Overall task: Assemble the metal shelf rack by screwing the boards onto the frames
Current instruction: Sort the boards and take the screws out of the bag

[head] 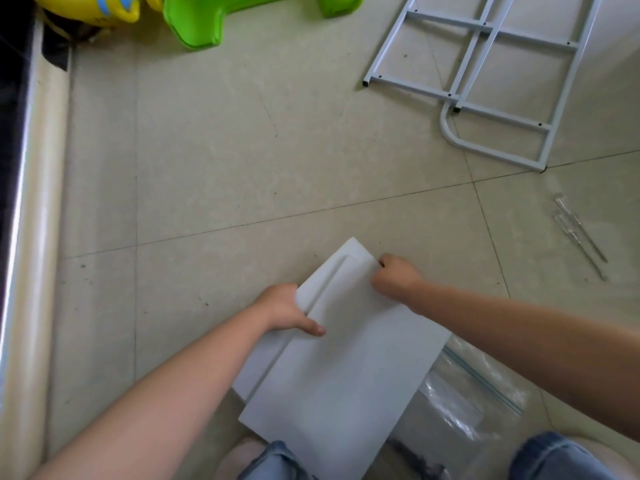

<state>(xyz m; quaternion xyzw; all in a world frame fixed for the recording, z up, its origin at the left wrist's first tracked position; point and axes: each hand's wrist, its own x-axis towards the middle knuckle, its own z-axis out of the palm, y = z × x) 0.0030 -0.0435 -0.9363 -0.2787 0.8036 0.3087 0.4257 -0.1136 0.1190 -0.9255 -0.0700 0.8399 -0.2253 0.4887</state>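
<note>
A stack of white boards (343, 362) lies on the tiled floor in front of my knees, the top board offset from the one beneath. My left hand (285, 311) grips the stack's left edge, thumb on top. My right hand (394, 277) is closed on the far right edge near the corner. Two white metal frames (485, 64) lie overlapped on the floor at the upper right, apart from the boards. Two clear-handled screwdrivers (580, 233) rest on the floor at the right.
A clear zip bag (464, 393) lies partly under the boards at the lower right. A green plastic stool (221, 15) and a yellow toy (93, 8) stand at the top left. A cream ledge (31, 237) runs along the left side.
</note>
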